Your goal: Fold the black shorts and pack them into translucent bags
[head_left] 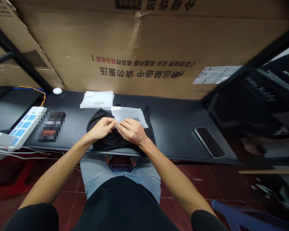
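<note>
My left hand (pixel 101 128) and my right hand (pixel 132 131) meet at the middle of a black table (pixel 173 128), fingertips pinched together. Both pinch the edge of a translucent plastic bag (pixel 131 115), where it lies over a folded black garment (pixel 113 141). A small white label (pixel 116 108) sits at the bag's far corner. My palms press on the cloth, and my hands hide part of the bag's edge. Just beyond lies a stack of white flat bags (pixel 97 100).
A phone (pixel 210 142) lies at the table's right. To the left are a pixelated object (pixel 50 126), a blue-and-white power strip (pixel 24 126) and a white mouse (pixel 57 91). A large cardboard carton (pixel 135 41) stands behind the table. My knees are below its front edge.
</note>
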`<state>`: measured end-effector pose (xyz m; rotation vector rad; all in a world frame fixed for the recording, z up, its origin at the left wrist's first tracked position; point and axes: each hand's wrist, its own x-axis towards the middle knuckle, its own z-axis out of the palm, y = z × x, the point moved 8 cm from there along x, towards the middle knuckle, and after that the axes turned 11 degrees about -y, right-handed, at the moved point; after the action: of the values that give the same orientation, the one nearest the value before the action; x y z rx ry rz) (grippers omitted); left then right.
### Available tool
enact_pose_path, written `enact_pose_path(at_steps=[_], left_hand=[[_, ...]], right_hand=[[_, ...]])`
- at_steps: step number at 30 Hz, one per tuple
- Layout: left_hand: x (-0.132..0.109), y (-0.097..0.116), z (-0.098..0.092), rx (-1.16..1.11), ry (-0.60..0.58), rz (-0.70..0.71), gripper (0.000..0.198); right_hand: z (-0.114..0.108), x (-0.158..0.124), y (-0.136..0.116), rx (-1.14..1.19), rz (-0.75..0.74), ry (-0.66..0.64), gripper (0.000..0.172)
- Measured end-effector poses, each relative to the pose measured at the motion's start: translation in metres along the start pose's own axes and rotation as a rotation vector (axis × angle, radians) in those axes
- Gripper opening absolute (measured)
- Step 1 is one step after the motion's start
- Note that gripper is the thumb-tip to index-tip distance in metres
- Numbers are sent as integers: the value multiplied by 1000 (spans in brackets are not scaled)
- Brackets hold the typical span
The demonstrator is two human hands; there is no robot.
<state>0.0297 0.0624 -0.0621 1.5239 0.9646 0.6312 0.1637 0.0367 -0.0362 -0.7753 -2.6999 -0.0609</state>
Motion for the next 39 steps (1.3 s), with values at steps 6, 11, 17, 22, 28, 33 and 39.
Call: enact_pose_path(at_steps=[6,11,17,22,28,33,39], left_hand=[[-1,2,1,8,21,-12,56],[-4,0,-4,16,47,-10,53],[-5,-3,-8,18,71,-15,51],[-7,-3,-12,-5,100,-2,49],[-7,2,-15,-39,117,36,51],[-6,10,-17,16,152,41,51],[-12,20,-30,48,208,57,50]], right_hand=[[-2,-3,1,-39,-4,15,27],[-2,-9,8,-65,14,30,30],[-4,-19,15,-67,29,46,27],[-10,-33,24,-86,36,92,23],[-26,-51,33,-132,24,225,13],[-36,-65,39,-190,29,249,11],[-41,-96,62,-156,105,228,11]])
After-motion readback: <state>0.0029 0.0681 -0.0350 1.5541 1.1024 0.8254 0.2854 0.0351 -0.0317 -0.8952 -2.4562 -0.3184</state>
